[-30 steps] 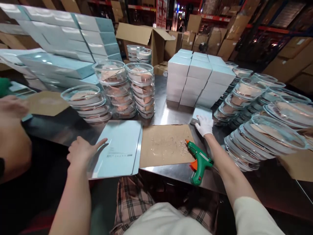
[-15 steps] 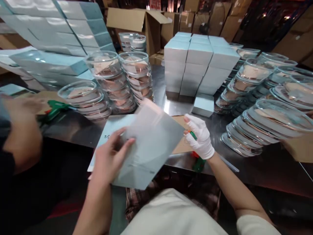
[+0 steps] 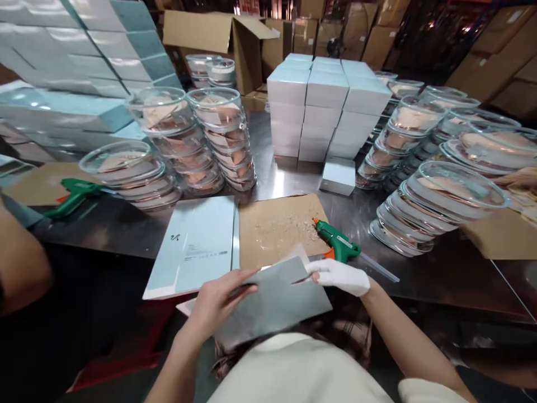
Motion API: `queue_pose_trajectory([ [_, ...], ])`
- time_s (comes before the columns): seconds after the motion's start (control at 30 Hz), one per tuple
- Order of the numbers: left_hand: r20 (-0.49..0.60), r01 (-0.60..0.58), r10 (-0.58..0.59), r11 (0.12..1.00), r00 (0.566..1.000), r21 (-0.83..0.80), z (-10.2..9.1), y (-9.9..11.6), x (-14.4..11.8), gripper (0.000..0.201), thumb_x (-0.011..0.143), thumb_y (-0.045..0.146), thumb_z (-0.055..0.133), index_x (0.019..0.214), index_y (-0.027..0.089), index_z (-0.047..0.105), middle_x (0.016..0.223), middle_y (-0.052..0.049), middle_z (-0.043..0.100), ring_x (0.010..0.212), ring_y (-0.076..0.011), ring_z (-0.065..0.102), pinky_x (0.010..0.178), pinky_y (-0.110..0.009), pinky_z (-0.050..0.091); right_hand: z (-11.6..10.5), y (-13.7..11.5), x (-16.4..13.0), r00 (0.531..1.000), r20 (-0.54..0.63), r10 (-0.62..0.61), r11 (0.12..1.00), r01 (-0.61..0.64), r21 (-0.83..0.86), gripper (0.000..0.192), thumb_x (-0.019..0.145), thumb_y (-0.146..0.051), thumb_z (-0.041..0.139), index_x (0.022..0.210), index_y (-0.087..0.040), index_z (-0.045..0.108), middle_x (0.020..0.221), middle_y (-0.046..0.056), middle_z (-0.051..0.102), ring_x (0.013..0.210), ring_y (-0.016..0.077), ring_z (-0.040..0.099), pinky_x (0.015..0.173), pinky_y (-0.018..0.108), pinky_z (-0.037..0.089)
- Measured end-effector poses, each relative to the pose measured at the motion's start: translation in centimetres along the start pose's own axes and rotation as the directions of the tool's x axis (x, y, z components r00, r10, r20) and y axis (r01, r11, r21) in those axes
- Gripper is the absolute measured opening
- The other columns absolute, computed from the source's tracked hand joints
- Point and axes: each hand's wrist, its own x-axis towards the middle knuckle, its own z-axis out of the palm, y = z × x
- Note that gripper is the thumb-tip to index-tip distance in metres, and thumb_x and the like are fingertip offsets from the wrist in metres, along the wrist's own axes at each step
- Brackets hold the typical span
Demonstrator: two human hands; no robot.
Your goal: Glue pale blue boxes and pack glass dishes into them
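Observation:
Close to my body I hold a flat pale-blue carton blank (image 3: 274, 302) with both hands. My bare left hand (image 3: 216, 302) grips its left edge. My right hand (image 3: 339, 275), in a white glove, pinches its upper right corner. Just beyond it a brown cardboard sheet (image 3: 277, 226) speckled with glue crumbs lies on the steel table (image 3: 440, 268). A green glue gun (image 3: 338, 243) rests at that sheet's right edge, next to my gloved hand. A pile of flat pale-blue blanks (image 3: 195, 243) lies left of the cardboard.
Stacks of glass bowls (image 3: 222, 140) stand behind and at the right (image 3: 440, 201). White boxes (image 3: 327, 106) are piled at the centre back, one single box (image 3: 339, 176) before them. Another person's arm (image 3: 19, 263) and a second green glue gun (image 3: 73, 193) are at the left.
I lifted one blank off the pile with my left hand; my gloved right hand left the single white box and came to it. Now both hold it low, near my body.

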Motion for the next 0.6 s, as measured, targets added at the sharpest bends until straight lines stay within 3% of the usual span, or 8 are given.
queue_pose_trajectory([
  [0.07, 0.14, -0.005, -0.007, 0.996, 0.99, 0.087, 0.6, -0.1, -0.6, 0.051, 0.092, 0.056, 0.072, 0.138, 0.032, 0.072, 0.112, -0.009, 0.082, 0.093, -0.0299, 0.08, 0.076, -0.037, 0.064, 0.8, 0.7, 0.3, 0.983, 0.177, 0.042, 0.99, -0.065, 0.126, 0.066, 0.084, -0.082, 0.064, 0.093, -0.018, 0.078, 0.086, 0.004, 0.074, 0.088, 0.0219, 0.07, 0.089, 0.036, 0.059],
  [0.17, 0.302, 0.01, -0.071, 0.98, 0.951, 0.2, 2.0, 0.1, -1.6, 0.101, 0.061, 0.074, 0.089, 0.147, 0.026, 0.065, 0.13, -0.019, 0.076, 0.11, -0.0418, 0.076, 0.093, -0.049, 0.062, 2.3, 1.4, 0.1, 0.965, 0.258, 0.052, 0.968, -0.112, 0.225, 0.082, 0.081, -0.093, 0.055, 0.094, -0.016, 0.08, 0.086, 0.007, 0.075, 0.084, 0.0224, 0.071, 0.087, 0.038, 0.06],
  [0.23, 0.43, 0.073, -0.146, 0.981, 0.891, 0.182, 2.3, 0.1, -2.2, 0.098, 0.059, 0.073, 0.09, 0.142, 0.025, 0.069, 0.132, -0.02, 0.075, 0.111, -0.0431, 0.076, 0.094, -0.048, 0.061, 2.6, 1.6, -1.0, 0.962, 0.266, 0.063, 0.952, -0.138, 0.273, 0.091, 0.083, -0.096, 0.048, 0.102, -0.014, 0.081, 0.096, 0.013, 0.077, 0.09, 0.0253, 0.074, 0.087, 0.04, 0.061],
  [0.3, 0.463, 0.169, -0.199, 0.98, 0.864, 0.107, 1.7, -0.3, -2.7, 0.07, 0.073, 0.066, 0.083, 0.13, 0.027, 0.075, 0.124, -0.015, 0.079, 0.106, -0.039, 0.078, 0.089, -0.043, 0.062, 2.5, 1.9, -2.6, 0.995, 0.071, 0.068, 0.967, -0.083, 0.239, 0.086, 0.085, -0.092, 0.051, 0.112, -0.015, 0.079, 0.108, 0.016, 0.077, 0.099, 0.0296, 0.075, 0.093, 0.043, 0.061],
  [0.37, 0.299, 0.271, -0.262, 0.963, 0.918, 0.012, 1.1, -0.7, -2.9, 0.049, 0.083, 0.058, 0.076, 0.121, 0.026, 0.078, 0.117, -0.011, 0.082, 0.101, -0.0356, 0.079, 0.087, -0.042, 0.063, 2.7, 2.5, -4.0, 0.945, -0.327, 0.02, 0.994, 0.016, 0.107, 0.069, 0.089, -0.08, 0.061, 0.123, -0.022, 0.075, 0.118, 0.015, 0.077, 0.11, 0.0322, 0.074, 0.103, 0.048, 0.059],
  [0.43, 0.04, 0.334, -0.331, 0.936, 0.943, -0.109, 1.2, -0.9, -2.8, 0.046, 0.085, 0.055, 0.074, 0.117, 0.023, 0.078, 0.111, -0.012, 0.082, 0.097, -0.0346, 0.078, 0.086, -0.043, 0.063, 3.6, 3.3, -4.4, 0.756, -0.645, -0.111, 0.994, 0.094, -0.061, 0.068, 0.088, -0.072, 0.069, 0.14, -0.028, 0.064, 0.135, 0.016, 0.071, 0.125, 0.0338, 0.069, 0.115, 0.053, 0.052],
  [0.5, -0.104, 0.33, -0.363, 0.912, 0.926, -0.243, 2.6, -0.7, -2.6, 0.052, 0.084, 0.056, 0.074, 0.122, 0.019, 0.074, 0.104, -0.012, 0.08, 0.09, -0.0323, 0.077, 0.082, -0.044, 0.064, 5.3, 3.9, -3.5, 0.628, -0.742, -0.236, 0.972, 0.151, -0.181, 0.09, 0.086, -0.074, 0.071, 0.159, -0.029, 0.042, 0.158, 0.018, 0.053, 0.144, 0.035, 0.057, 0.123, 0.056, 0.044],
  [0.6, -0.169, 0.261, -0.334, 0.901, 0.927, -0.348, 6.3, 0.1, -2.5, 0.073, 0.077, 0.058, 0.081, 0.135, 0.017, 0.063, 0.109, -0.014, 0.076, 0.097, -0.0311, 0.075, 0.089, -0.046, 0.063, 7.5, 4.1, -1.4, 0.577, -0.77, -0.273, 0.961, 0.129, -0.244, 0.101, 0.092, -0.074, 0.062, 0.169, -0.026, 0.019, 0.173, 0.019, 0.03, 0.159, 0.0328, 0.037, 0.13, 0.054, 0.036],
])
